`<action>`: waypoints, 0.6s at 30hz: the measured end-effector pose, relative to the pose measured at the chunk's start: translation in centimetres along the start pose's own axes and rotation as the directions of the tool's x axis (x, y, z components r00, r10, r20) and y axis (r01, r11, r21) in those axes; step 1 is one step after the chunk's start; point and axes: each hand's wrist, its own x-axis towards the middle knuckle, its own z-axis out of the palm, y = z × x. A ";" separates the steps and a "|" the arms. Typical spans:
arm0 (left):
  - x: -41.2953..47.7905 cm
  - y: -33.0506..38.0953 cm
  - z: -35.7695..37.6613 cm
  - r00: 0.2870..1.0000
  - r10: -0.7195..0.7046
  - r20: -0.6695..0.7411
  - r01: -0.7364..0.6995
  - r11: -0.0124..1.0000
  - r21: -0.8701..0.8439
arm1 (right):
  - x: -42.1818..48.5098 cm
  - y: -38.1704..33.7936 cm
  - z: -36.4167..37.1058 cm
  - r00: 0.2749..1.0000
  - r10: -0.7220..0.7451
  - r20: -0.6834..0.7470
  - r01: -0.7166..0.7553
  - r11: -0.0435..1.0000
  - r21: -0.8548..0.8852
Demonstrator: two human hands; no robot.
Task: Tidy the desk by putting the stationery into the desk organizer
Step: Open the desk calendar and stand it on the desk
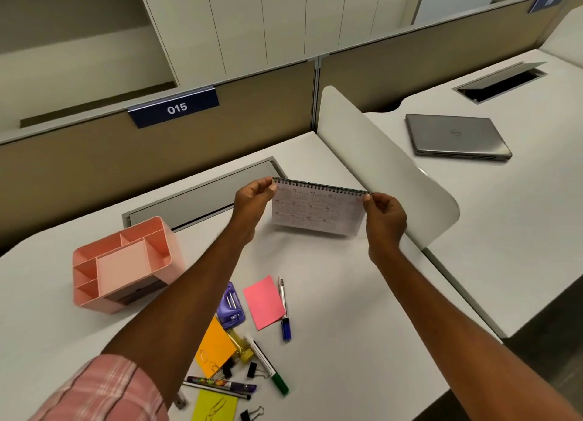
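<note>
the left arm wears a soft cloth sleeve with pink and white checks. the sleeve ends near the elbow. the right arm is bare as far as it shows. the left hand and right hand are bare too.

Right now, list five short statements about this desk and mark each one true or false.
1. The left hand and the right hand pinch the spiral calendar at its top corners. True.
2. The pink organizer already holds pens. False: the compartments that show hold nothing.
3. A closed laptop lies beyond the white divider. True.
4. The pink note lies inside the organizer. False: it lies on the desk, beside a blue-capped pen.
5. The blue sign reads 015. True.
</note>
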 end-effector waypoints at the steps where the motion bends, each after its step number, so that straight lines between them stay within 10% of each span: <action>1: 0.1 0.0 -0.1 1.000 0.011 0.001 -0.011 1.000 0.017 | 0.1 0.0 0.2 1.000 -0.007 0.001 0.007 1.000 -0.002; 18: 2.1 0.9 0.3 0.998 0.017 0.068 -0.026 0.991 0.132 | 0.9 -0.4 1.5 0.996 -0.081 0.035 0.082 0.996 -0.024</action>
